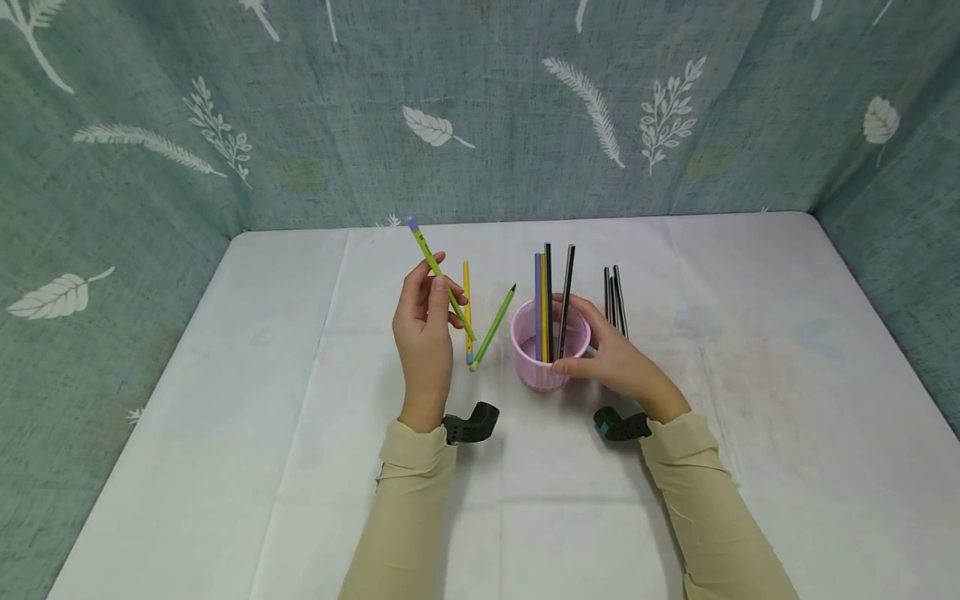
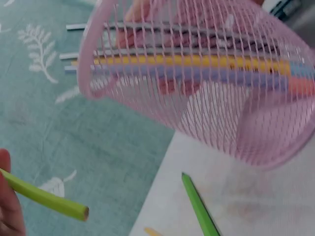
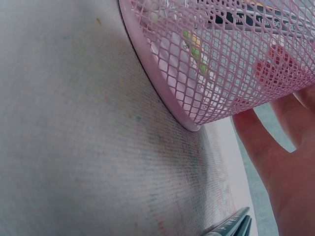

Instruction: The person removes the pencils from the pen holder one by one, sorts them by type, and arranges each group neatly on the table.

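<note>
Head view: the left hand (image 1: 424,342) has a lime pencil (image 1: 425,249) pinched between thumb and fingers, slanting, its purple end uppermost and its lower end overlapping a loose yellow pencil (image 1: 468,313) beneath. From where I'm standing, the right hand (image 1: 621,360) is curled round the right side of a pink mesh cup (image 1: 531,374), thumb at the near rim. That cup stands on the white cloth (image 1: 825,433) between the two hands, with a purple pencil (image 1: 537,287), an amber pencil (image 1: 543,285) and two black pencils (image 1: 567,287) leaning inside. (Through the mesh, the right wrist view catches printed lettering on a dark barrel, though it's too blurred to read.) Left of the cup, just beside the yellow one, a green pencil (image 1: 495,326) lies with its dark point away from the person. Three more dark pencils (image 1: 612,296) lie together beyond the right hand, near a leaf-patterned curtain (image 1: 487,75).
</note>
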`<state>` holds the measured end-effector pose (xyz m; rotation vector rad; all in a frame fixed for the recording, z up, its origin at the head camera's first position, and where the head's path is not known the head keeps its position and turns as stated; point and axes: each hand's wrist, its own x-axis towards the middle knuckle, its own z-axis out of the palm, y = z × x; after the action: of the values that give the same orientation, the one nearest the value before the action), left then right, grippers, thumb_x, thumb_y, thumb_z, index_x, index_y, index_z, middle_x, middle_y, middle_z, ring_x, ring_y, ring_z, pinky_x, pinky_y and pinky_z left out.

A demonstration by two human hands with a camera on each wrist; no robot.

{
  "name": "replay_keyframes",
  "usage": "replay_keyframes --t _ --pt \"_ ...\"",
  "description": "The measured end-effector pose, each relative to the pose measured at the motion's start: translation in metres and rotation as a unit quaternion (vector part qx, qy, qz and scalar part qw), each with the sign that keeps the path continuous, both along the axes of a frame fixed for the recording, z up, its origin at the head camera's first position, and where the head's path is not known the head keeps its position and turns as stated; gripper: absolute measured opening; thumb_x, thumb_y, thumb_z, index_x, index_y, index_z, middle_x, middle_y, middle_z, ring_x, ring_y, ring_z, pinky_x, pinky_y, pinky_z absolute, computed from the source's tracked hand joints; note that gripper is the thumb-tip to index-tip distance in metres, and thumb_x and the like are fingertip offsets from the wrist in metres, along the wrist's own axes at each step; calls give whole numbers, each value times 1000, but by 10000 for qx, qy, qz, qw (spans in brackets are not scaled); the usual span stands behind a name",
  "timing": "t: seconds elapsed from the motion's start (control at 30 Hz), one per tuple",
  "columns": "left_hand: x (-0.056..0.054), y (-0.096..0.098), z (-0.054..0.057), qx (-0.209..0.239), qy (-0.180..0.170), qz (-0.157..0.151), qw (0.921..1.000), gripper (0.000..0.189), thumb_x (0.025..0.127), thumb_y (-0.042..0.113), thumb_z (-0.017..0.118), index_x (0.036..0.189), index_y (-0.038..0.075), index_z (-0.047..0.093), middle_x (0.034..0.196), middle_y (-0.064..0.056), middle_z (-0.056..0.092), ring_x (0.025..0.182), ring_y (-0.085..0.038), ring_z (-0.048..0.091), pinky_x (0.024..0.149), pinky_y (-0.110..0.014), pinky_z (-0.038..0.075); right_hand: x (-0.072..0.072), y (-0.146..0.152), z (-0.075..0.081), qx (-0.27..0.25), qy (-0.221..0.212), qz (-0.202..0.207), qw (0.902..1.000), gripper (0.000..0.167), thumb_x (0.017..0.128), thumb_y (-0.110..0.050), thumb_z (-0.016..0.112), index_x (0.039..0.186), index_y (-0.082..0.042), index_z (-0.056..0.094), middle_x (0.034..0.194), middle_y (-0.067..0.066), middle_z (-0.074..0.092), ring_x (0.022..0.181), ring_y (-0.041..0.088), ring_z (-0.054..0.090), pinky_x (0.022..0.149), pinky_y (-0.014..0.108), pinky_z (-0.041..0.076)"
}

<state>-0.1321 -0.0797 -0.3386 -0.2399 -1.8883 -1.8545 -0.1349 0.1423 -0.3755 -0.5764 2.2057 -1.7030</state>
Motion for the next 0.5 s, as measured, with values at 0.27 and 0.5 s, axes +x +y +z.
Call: replay_keyframes --t 0.27,0.5 --pt "-14 -11 -26 -464 -730 250 9959 31 94 13 44 123 19 53 90 -17 55 82 -22 54 59 -36 46 0 1 -1 -61 -53 47 10000 80 76 -12 69 140 -14 21 141 9 26 128 25 26 100 52 21" --pt "-24 -17 -51 -1222 -1214 613 9831 34 92 12 44 124 21 52 93 -1 56 84 -11 53 62 -29 47 -1 1 -1 -32 -31 63 10000 81 75 -11 69 140 -13 21 142 11 24 128 25 26 100 52 21"
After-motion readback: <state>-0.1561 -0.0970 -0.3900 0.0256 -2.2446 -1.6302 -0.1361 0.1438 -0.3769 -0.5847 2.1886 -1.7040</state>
